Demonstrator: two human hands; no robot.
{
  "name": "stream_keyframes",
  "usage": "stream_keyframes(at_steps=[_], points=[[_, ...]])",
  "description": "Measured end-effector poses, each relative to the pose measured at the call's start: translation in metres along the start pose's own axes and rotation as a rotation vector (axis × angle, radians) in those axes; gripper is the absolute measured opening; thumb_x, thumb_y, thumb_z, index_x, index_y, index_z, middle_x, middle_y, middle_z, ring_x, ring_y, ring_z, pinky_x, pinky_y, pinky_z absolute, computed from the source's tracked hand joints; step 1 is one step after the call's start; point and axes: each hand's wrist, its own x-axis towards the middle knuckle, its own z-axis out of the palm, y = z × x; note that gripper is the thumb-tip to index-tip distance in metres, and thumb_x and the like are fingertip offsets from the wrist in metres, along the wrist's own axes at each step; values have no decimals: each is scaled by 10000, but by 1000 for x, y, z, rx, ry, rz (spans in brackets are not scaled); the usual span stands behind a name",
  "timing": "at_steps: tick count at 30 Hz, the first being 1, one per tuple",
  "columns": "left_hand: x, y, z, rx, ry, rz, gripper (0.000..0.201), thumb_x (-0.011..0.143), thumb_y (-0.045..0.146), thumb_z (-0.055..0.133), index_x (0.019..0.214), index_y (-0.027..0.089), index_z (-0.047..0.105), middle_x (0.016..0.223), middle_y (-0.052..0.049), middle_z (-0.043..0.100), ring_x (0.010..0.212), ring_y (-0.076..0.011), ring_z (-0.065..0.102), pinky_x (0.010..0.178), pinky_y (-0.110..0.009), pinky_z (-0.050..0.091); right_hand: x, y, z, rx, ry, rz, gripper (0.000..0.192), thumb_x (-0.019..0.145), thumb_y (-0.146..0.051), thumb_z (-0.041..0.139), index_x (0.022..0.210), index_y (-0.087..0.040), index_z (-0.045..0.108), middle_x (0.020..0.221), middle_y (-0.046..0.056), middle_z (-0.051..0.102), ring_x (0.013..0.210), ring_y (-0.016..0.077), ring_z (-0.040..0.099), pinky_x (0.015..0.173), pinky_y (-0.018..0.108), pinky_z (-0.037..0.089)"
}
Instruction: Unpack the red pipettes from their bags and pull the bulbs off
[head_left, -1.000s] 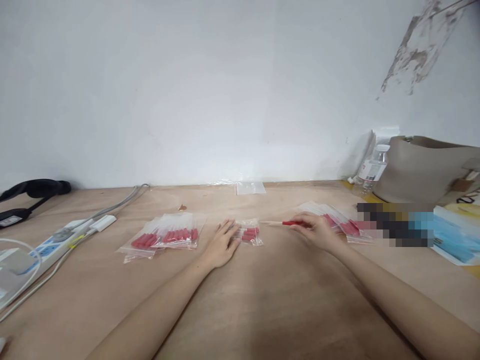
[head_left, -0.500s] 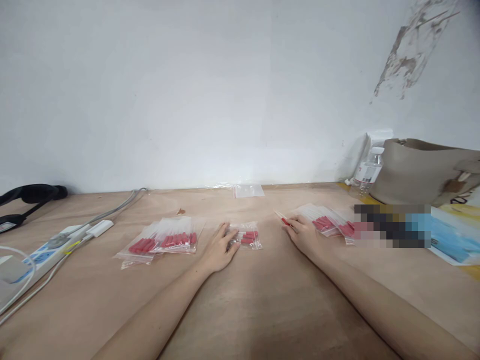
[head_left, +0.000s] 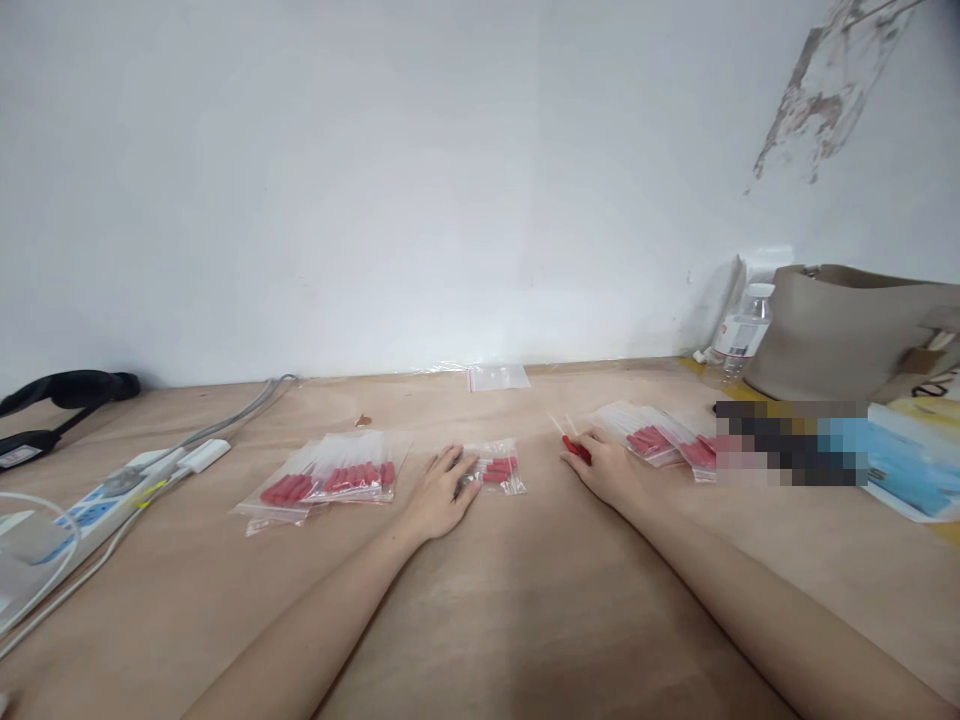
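Hands at work over small bags on a table (head_left: 525,620)

Centre frame, the left hand (head_left: 439,495) lies flat, fingers released, touching a small bag (head_left: 496,468); the right hand (head_left: 611,468) pinches red-tipped sticks (head_left: 571,443).

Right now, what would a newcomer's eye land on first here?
The red-tipped sticks: the right hand pinches a few at mid-table, and the left hand rests on a small clear bag of them. More filled bags lie left, others right, on the wooden table.
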Motion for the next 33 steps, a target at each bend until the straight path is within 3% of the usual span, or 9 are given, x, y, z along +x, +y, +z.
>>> stream_keyframes(at_steps=[8,12,14,17,21,25,28,31,33], points=[[0,-1,1,14,6,16,479,870,448,340,1279,208,409,1361,-93,353,1287,-224,246,1049,-408,219,0,13,-4,135,-29,-9,233,788,-279,477,949,-182,614,895,81,594,857,202,541,782,332,420],[0,-1,3,29,-10,20,483,877,450,317,1298,220,375,1372,-86,339,1293,-220,232,1055,-422,189,2,0,-13,129,107,-19,271,758,-336,525,946,-161,611,932,112,585,884,225,526,804,351,408],[0,-2,3,42,-8,16,495,875,456,321,1318,235,334,1384,-79,317,1302,-227,206,1057,-454,154,5,-15,-17,115,109,-52,239,778,-323,492,906,-172,626,894,103,600,867,218,527,800,343,401],[0,-2,3,53,0,2,532,863,475,338,1336,238,289,1396,-81,294,1311,-241,172,1055,-487,114,13,-39,-16,105,-49,-71,193,773,-271,479,796,-201,657,800,66,625,800,193,543,757,314,399],[0,-1,2,25,-37,28,553,871,482,303,1349,206,264,1387,-96,308,1307,-217,195,1065,-446,127,28,-59,2,197,-262,-106,175,752,-266,506,753,-226,677,744,29,630,742,167,551,686,276,395],[0,0,1,20,-62,38,554,879,477,280,1360,205,233,1392,-96,298,1304,-216,209,1062,-446,140,34,-65,16,264,-299,-130,185,765,-306,511,743,-202,663,752,34,608,728,155,543,683,267,393],[0,0,1,25,-64,40,551,883,472,272,1363,207,221,1397,-91,290,1303,-216,212,1060,-447,147,32,-69,14,325,-316,-174,220,762,-373,530,833,-196,638,845,40,581,759,147,539,703,260,401],[0,-1,2,28,-61,42,547,883,475,271,1360,213,224,1399,-85,284,1303,-216,212,1060,-446,147,30,-74,9,398,-419,-235,253,711,-409,591,872,-217,626,891,29,559,793,148,538,714,257,405],[0,-1,3,25,-54,48,547,883,476,273,1361,215,221,1399,-82,286,1303,-216,212,1061,-447,146,30,-77,8,422,-472,-202,276,643,-384,654,853,-210,612,882,21,565,791,152,538,701,255,407]])
